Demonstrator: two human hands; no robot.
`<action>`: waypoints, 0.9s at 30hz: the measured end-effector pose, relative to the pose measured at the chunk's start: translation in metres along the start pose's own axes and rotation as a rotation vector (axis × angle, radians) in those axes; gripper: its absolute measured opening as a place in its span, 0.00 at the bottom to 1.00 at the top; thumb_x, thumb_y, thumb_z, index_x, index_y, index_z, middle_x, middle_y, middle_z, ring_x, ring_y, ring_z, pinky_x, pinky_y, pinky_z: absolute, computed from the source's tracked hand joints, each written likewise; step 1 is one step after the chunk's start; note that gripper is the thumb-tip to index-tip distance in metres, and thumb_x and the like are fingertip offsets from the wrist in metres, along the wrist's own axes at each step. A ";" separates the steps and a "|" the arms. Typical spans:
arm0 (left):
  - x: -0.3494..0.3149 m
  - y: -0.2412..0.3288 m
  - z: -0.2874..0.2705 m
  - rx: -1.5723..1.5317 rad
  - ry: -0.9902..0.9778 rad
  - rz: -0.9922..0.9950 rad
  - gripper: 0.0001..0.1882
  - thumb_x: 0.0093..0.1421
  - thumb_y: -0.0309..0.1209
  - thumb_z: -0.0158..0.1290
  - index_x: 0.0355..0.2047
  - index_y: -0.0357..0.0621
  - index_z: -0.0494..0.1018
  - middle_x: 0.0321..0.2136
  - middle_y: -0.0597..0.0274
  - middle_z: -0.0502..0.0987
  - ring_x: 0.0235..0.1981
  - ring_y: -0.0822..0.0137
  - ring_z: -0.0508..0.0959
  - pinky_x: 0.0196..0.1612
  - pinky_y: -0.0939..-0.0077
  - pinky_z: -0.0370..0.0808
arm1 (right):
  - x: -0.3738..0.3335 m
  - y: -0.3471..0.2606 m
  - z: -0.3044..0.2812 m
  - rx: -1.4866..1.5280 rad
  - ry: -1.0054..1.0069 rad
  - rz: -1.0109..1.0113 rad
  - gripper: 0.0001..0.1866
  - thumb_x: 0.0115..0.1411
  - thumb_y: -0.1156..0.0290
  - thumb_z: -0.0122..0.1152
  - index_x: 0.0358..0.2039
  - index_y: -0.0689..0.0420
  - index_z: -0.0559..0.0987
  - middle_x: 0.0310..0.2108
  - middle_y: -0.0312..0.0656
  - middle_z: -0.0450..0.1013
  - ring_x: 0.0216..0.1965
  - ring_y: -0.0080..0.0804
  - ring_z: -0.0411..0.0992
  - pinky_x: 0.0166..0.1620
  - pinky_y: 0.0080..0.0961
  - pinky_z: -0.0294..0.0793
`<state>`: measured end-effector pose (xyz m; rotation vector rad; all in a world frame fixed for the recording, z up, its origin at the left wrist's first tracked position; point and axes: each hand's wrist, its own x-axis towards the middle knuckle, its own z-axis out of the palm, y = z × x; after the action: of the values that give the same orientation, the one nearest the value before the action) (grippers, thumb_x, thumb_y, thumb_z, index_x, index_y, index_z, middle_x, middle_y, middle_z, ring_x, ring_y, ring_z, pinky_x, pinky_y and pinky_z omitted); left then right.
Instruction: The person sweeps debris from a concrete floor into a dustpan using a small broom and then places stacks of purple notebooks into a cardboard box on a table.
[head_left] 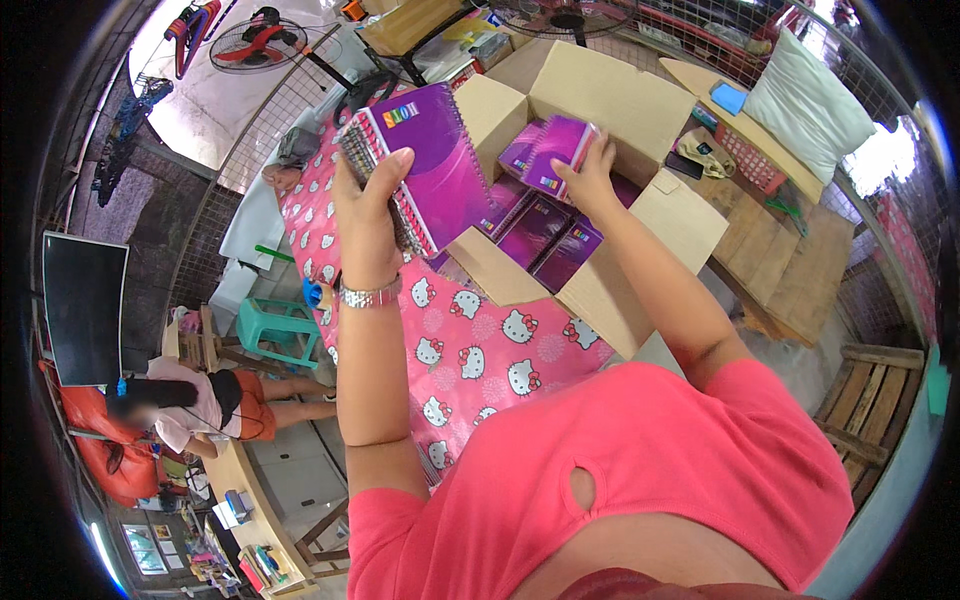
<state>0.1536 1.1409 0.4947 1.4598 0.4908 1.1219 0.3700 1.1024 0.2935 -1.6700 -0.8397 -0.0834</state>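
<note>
My left hand (372, 205) is closed round a stack of spiral notebooks (430, 150), larger ones with purple covers and wire bindings, held up left of an open cardboard box (600, 90). Inside that box my right hand (588, 178) grips a smaller purple spiral notebook (556, 158), its thumb on the near side. Whether more than one is in that grip I cannot tell. Several more purple notebooks (537, 232) lie in rows at the bottom of the box. The box's flaps are folded outward, the near one (510, 268) toward me.
A pink patterned cloth (470, 345) covers the table under the box. To the right are a wooden bench (770, 240), a red basket (755, 165) and a white pillow (808, 105). A green stool (280, 330) and another person (215, 400) are at the left.
</note>
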 end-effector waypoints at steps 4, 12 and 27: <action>0.003 -0.019 -0.009 -0.190 -0.024 -0.231 0.17 0.52 0.30 0.52 0.42 0.37 0.65 0.32 0.60 0.74 0.28 0.70 0.76 0.33 0.77 0.75 | -0.010 -0.023 -0.001 0.410 -0.468 0.505 0.46 0.54 0.50 0.54 0.61 0.63 0.42 0.62 0.53 0.43 0.62 0.48 0.45 0.61 0.35 0.44; 0.007 -0.043 -0.027 -0.363 0.031 -0.211 0.19 0.60 0.45 0.43 0.46 0.48 0.65 0.45 0.57 0.68 0.49 0.64 0.65 0.53 0.66 0.60 | -0.016 -0.100 0.005 1.309 -0.548 0.758 0.32 0.58 0.55 0.50 0.59 0.53 0.54 0.50 0.40 0.63 0.49 0.31 0.64 0.49 0.30 0.66; -0.357 -0.073 -0.359 0.337 1.030 -0.369 0.26 0.58 0.44 0.45 0.54 0.46 0.61 0.53 0.56 0.63 0.55 0.60 0.60 0.54 0.62 0.56 | -0.020 -0.017 0.112 0.661 -0.685 0.910 0.25 0.56 0.60 0.50 0.50 0.61 0.65 0.53 0.51 0.59 0.50 0.39 0.60 0.52 0.31 0.58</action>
<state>-0.2887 1.0536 0.2528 0.8898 1.6545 1.4704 0.3035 1.1916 0.2657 -1.2808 -0.4227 1.3082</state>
